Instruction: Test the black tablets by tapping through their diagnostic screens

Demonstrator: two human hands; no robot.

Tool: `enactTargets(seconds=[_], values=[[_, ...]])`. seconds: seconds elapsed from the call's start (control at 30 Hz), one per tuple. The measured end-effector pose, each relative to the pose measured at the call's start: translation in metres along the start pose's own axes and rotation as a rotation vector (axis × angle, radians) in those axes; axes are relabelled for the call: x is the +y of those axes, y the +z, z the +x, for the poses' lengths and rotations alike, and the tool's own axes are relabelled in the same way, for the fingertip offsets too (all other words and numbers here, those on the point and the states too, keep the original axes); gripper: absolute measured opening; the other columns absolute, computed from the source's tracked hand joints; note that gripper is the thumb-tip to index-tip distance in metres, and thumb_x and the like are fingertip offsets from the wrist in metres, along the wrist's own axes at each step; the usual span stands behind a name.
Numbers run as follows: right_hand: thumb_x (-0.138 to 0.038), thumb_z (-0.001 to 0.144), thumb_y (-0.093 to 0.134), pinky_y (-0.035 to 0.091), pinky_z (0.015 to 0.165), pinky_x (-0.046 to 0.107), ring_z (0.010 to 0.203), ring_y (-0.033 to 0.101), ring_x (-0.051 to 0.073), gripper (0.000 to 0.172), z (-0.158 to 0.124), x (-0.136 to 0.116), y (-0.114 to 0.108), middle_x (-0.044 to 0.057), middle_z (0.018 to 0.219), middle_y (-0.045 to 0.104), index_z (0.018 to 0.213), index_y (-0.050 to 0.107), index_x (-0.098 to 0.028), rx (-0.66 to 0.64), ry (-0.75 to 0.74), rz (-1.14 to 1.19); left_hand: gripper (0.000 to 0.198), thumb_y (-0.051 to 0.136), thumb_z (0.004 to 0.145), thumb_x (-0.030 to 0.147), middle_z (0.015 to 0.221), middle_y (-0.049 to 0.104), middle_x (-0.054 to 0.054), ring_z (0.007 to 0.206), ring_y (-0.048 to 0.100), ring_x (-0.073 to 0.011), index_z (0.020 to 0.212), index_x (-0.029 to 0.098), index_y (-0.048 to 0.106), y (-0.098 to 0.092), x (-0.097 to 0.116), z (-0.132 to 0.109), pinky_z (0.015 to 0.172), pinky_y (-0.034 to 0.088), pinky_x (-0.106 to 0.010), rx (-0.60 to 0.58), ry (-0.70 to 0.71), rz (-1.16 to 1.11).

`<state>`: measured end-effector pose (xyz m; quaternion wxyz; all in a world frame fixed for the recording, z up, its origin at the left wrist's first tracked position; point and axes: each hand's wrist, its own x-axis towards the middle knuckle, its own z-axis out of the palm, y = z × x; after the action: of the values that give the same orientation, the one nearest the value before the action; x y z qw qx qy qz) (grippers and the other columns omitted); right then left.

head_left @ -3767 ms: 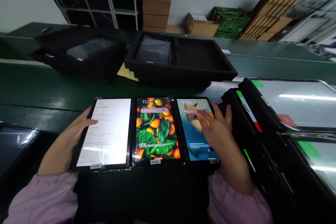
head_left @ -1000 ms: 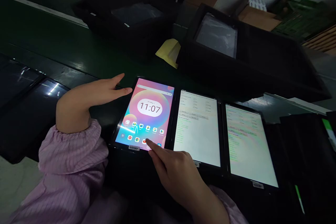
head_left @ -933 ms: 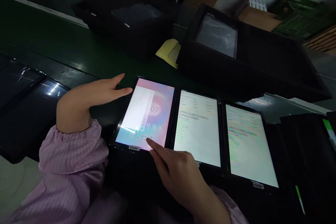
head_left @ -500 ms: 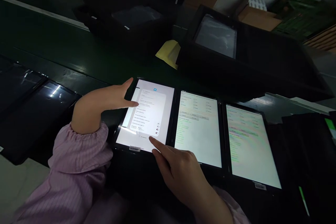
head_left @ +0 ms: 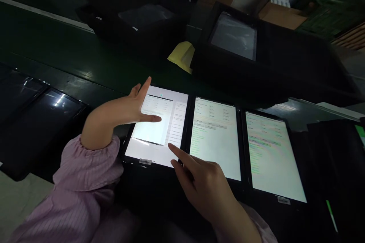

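Note:
Three lit tablets lie side by side in front of me. On the left tablet (head_left: 159, 152) two app cards show on a pale background, and a barcode label sits on its lower edge. My left hand (head_left: 128, 108) is open over this tablet's left side, thumb stretched across the screen and other fingers spread toward its top corner. My right hand (head_left: 199, 182) is open at the lower right, index finger extended to the screen. Whether either hand touches the glass I cannot tell. The middle tablet (head_left: 218, 148) and the right tablet (head_left: 275, 163) both display checkboxes, grey buttons and green text lines.
Dark tablets (head_left: 54, 121) lie at the left. Behind stand black trays or boxes (head_left: 285, 53) with clear-covered panels, and a yellow paper piece (head_left: 182, 57) lies between them. Cardboard boxes (head_left: 282, 14) and a green crate (head_left: 325, 11) are at the back right.
On the left tablet, the cards have slid right, bringing a different card to the middle. My left thumb has moved right over the screen, and my right hand has shifted slightly right.

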<state>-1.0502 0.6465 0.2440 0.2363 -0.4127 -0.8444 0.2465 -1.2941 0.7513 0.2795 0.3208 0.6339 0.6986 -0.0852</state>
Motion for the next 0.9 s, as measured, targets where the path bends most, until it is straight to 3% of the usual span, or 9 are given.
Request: enactTargets(seconds=[0.07, 0.17, 0.33, 0.47, 0.53, 0.6, 0.7, 0.8, 0.9], values=[[-0.025, 0.108, 0.045, 0.036, 0.039, 0.024, 0.041, 0.045, 0.009, 0.039, 0.0, 0.002, -0.003, -0.005, 0.057, 0.059, 0.132, 0.07, -0.007, 0.013, 0.001, -0.001, 0.132, 0.068, 0.082, 0.07, 0.175, -0.012, -0.021, 0.151, 0.036, -0.049, 0.161, 0.032, -0.03, -0.006, -0.006, -0.002, 0.106, 0.049, -0.052, -0.001, -0.066, -0.012], [-0.024, 0.108, 0.046, 0.037, 0.04, 0.023, 0.041, 0.045, 0.008, 0.038, 0.001, 0.004, -0.006, -0.004, 0.058, 0.06, 0.132, 0.07, -0.007, 0.023, 0.012, 0.002, 0.13, 0.068, 0.084, 0.066, 0.174, -0.015, -0.021, 0.149, 0.038, -0.0489, 0.16, 0.032, -0.031, -0.008, -0.006, -0.001, 0.107, 0.048, -0.053, -0.021, -0.143, -0.017], [-0.024, 0.107, 0.047, 0.04, 0.041, 0.023, 0.042, 0.046, 0.008, 0.038, 0.002, 0.005, -0.009, -0.003, 0.06, 0.061, 0.133, 0.069, -0.007, 0.01, 0.019, 0.005, 0.135, 0.074, 0.08, 0.062, 0.174, -0.018, -0.019, 0.141, 0.051, -0.0453, 0.161, 0.034, -0.029, 0.003, -0.002, 0.008, 0.105, 0.051, -0.049, -0.027, -0.085, -0.048], [-0.024, 0.107, 0.05, 0.037, 0.04, 0.021, 0.042, 0.044, 0.007, 0.036, -0.003, 0.013, -0.027, -0.005, 0.06, 0.059, 0.133, 0.069, -0.01, 0.048, 0.033, 0.001, 0.136, 0.075, 0.077, 0.066, 0.176, -0.015, -0.015, 0.15, 0.036, -0.049, 0.163, 0.033, -0.025, 0.003, -0.011, 0.009, 0.111, 0.046, -0.054, 0.01, -0.027, -0.082], [-0.024, 0.106, 0.052, 0.035, 0.039, 0.019, 0.042, 0.045, 0.006, 0.035, -0.011, 0.022, -0.043, -0.005, 0.059, 0.058, 0.134, 0.069, -0.013, 0.104, 0.078, -0.009, 0.133, 0.071, 0.078, 0.072, 0.177, -0.012, -0.011, 0.151, 0.034, -0.0489, 0.163, 0.035, -0.024, -0.001, -0.019, 0.007, 0.112, 0.045, -0.054, 0.048, 0.008, -0.121], [-0.027, 0.106, 0.054, 0.035, 0.038, 0.018, 0.043, 0.047, 0.006, 0.034, -0.023, 0.033, -0.06, -0.006, 0.058, 0.056, 0.133, 0.071, -0.015, 0.171, 0.172, -0.034, 0.131, 0.067, 0.078, 0.078, 0.178, -0.007, -0.01, 0.148, 0.041, -0.0467, 0.163, 0.037, -0.023, -0.006, -0.026, 0.005, 0.113, 0.045, -0.054, 0.091, -0.003, -0.135], [-0.038, 0.109, 0.048, 0.034, 0.036, 0.019, 0.04, 0.043, 0.007, 0.037, -0.044, 0.046, -0.076, -0.005, 0.054, 0.053, 0.127, 0.075, -0.019, 0.227, 0.338, -0.05, 0.126, 0.057, 0.081, 0.084, 0.177, 0.006, -0.015, 0.146, 0.045, -0.0448, 0.165, 0.033, -0.022, -0.012, -0.029, 0.002, 0.114, 0.043, -0.056, 0.132, -0.044, -0.105], [-0.039, 0.109, 0.046, 0.034, 0.037, 0.022, 0.04, 0.042, 0.008, 0.038, -0.064, 0.052, -0.069, -0.004, 0.054, 0.053, 0.121, 0.079, -0.023, 0.262, 0.389, -0.032, 0.12, 0.051, 0.086, 0.084, 0.174, 0.017, -0.02, 0.146, 0.045, -0.0465, 0.166, 0.029, -0.021, -0.014, -0.027, -0.003, 0.114, 0.04, -0.061, 0.105, -0.082, -0.08], [-0.024, 0.108, 0.049, 0.039, 0.044, 0.022, 0.046, 0.049, 0.008, 0.033, -0.082, 0.057, -0.046, -0.004, 0.057, 0.051, 0.115, 0.081, -0.026, 0.504, 0.274, 0.0, 0.11, 0.05, 0.088, 0.082, 0.171, 0.03, -0.015, 0.147, 0.044, -0.0434, 0.169, 0.033, -0.008, -0.012, -0.026, -0.008, 0.116, 0.037, -0.059, 0.048, -0.091, -0.064]])
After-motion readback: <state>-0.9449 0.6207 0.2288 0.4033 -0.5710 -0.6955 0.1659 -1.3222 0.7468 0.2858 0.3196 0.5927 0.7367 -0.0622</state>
